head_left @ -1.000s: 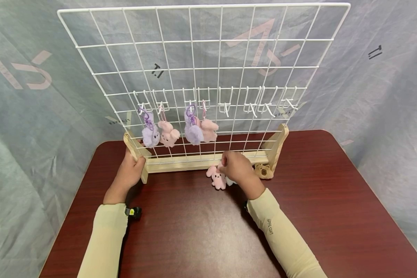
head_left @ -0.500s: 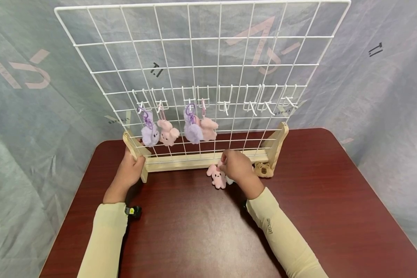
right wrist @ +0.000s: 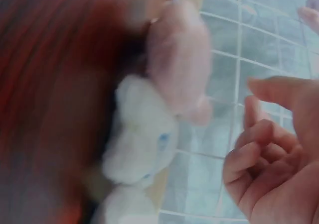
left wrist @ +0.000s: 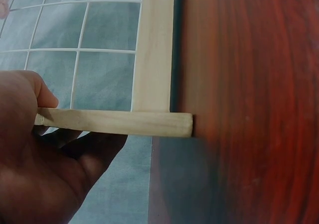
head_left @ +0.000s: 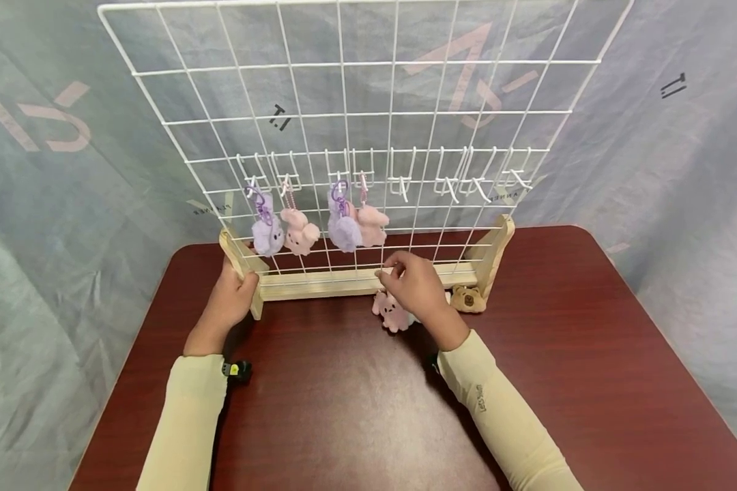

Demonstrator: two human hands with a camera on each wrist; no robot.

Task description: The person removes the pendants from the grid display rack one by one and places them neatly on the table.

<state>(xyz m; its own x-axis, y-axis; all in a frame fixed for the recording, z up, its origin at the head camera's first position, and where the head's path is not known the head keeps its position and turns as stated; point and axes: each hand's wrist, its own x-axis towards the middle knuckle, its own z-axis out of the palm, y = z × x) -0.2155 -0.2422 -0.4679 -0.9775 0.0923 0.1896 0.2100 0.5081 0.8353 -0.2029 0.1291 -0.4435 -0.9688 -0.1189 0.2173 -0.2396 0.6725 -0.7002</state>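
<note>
My left hand [head_left: 236, 293] grips the left wooden side support [left wrist: 114, 122] of a white wire grid rack [head_left: 368, 112]. In the left wrist view the thumb lies on one side of the wood and the fingers on the other. My right hand [head_left: 419, 290] is just above a pink plush bunny keychain [head_left: 393, 314], thumb and forefinger close together, seemingly pinching its thin chain; the chain is too small to make out in the right wrist view. The pink plush [right wrist: 179, 59] is blurred there. Beside it lies a white plush [right wrist: 144, 134], partly hidden by the hand in the head view.
On the rack's left hooks hang purple plush keychains [head_left: 345, 232] and pink plush keychains [head_left: 301, 233]. Several bare white hooks [head_left: 448, 187] are to the right. A brown bear plush [head_left: 469, 299] lies by the right wooden support [head_left: 496, 256]. The dark red table [head_left: 338, 409] extends in front.
My right hand has risen slightly, its fingertips now above the pink plush instead of at its ear. The plush has tilted. My left hand stays on the support.
</note>
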